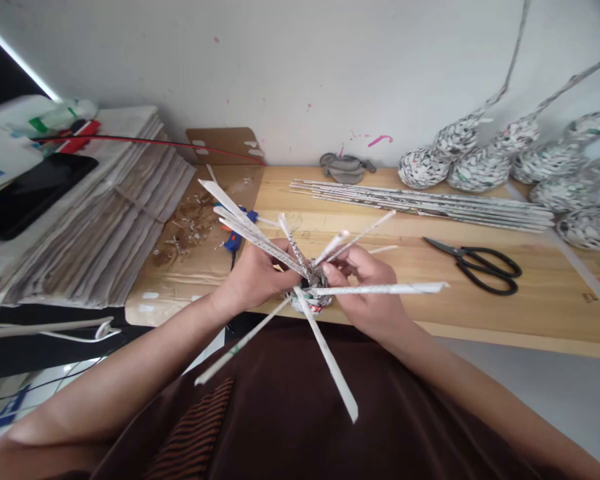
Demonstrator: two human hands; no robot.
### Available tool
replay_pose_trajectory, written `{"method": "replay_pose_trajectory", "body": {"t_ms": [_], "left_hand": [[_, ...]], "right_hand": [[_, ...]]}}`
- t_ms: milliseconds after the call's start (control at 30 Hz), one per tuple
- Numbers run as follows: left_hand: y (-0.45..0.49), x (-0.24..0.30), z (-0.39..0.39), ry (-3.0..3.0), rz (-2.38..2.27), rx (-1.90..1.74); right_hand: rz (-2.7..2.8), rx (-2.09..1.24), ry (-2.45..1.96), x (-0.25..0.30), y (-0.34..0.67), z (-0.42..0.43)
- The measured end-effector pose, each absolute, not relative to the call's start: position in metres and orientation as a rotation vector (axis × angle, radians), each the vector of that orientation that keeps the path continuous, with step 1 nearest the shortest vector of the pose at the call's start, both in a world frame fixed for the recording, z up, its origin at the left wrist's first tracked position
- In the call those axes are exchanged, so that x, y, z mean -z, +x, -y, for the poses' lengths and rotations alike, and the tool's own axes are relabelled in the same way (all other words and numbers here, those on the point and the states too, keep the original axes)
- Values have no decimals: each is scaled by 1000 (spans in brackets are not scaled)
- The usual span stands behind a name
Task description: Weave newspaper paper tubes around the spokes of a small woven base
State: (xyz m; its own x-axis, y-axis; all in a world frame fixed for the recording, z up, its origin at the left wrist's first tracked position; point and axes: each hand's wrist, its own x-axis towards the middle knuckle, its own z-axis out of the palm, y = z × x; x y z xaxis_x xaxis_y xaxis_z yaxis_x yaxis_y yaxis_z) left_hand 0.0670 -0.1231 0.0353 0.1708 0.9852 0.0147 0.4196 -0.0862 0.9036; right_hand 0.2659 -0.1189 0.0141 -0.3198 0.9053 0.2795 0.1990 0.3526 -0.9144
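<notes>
Both my hands hold a small woven paper-tube piece (311,299) just in front of the wooden table edge, over my lap. Several rolled newspaper tubes stick out of it in all directions like spokes. My left hand (254,275) grips its left side, fingers closed around the weave and the tubes there. My right hand (363,283) pinches the piece on the right, with one long tube (380,289) running out across its fingers.
On the wooden table (480,313) lie black scissors (480,265), a bundle of long paper tubes (420,200), a blue glue gun (236,239) and a grey lump (346,167). Woven swan-like shapes (460,160) stand at the right. Stacked newspapers (105,220) lie left.
</notes>
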Motion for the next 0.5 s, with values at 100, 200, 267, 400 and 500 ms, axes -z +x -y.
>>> {"method": "replay_pose_trajectory", "body": {"t_ms": [100, 200, 267, 400, 500], "left_hand": [[66, -39, 122, 1700, -1361, -855], [65, -38, 122, 1687, -1340, -850], [66, -34, 122, 1614, -1296, -884], [70, -26, 122, 1509, -1227, -972], [70, -29, 119, 1619, -1174, -935]], "right_hand": [[1560, -1208, -1050, -10, 260, 114], [1451, -1289, -1066, -8, 257, 109], [1451, -1315, -1060, -7, 257, 107], [1447, -1342, -1066, -4, 259, 103], [1431, -1409, -1041, -6, 259, 104]]}}
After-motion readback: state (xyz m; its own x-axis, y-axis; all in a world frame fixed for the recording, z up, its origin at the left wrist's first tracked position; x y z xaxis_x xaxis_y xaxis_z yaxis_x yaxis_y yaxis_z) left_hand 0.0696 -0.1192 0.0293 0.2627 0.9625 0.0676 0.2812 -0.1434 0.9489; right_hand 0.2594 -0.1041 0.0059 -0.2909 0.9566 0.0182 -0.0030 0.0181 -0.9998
